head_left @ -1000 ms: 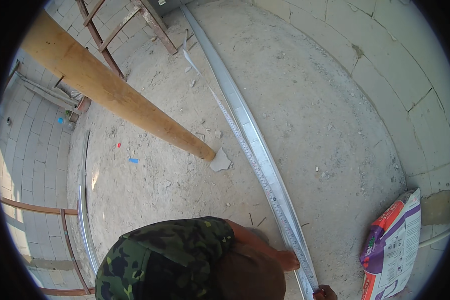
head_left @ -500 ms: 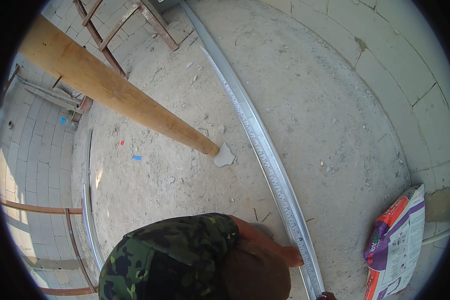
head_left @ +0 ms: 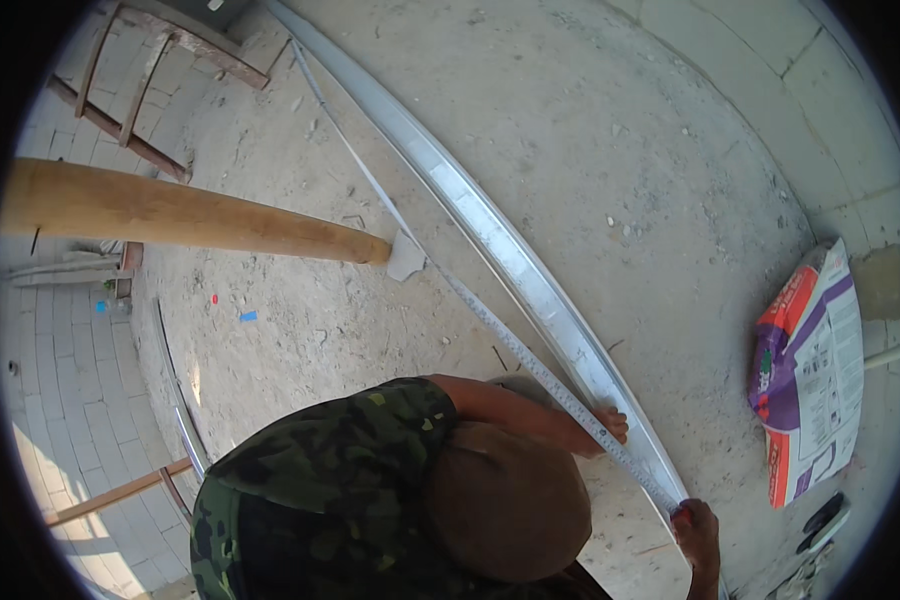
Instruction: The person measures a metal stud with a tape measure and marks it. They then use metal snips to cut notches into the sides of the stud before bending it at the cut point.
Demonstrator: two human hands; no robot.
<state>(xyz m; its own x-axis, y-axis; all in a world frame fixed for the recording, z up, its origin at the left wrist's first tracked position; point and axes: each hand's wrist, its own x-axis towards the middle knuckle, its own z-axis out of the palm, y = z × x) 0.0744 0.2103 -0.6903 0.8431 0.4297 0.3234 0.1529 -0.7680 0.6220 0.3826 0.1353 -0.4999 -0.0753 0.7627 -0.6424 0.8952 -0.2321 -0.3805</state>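
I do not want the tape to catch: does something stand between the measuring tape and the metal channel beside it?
Yes: a co-worker's hand lies between the measuring tape and the metal channel, where tape crosses the wrist. Farther along, only floor shows between.

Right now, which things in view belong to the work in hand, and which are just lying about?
In use:
- tape measure, a hand at its near end
- long metal channel, beside the co-worker's hand

Apparently just about:
- printed bag near the wall
- blue scrap
- small red piece
- round pole
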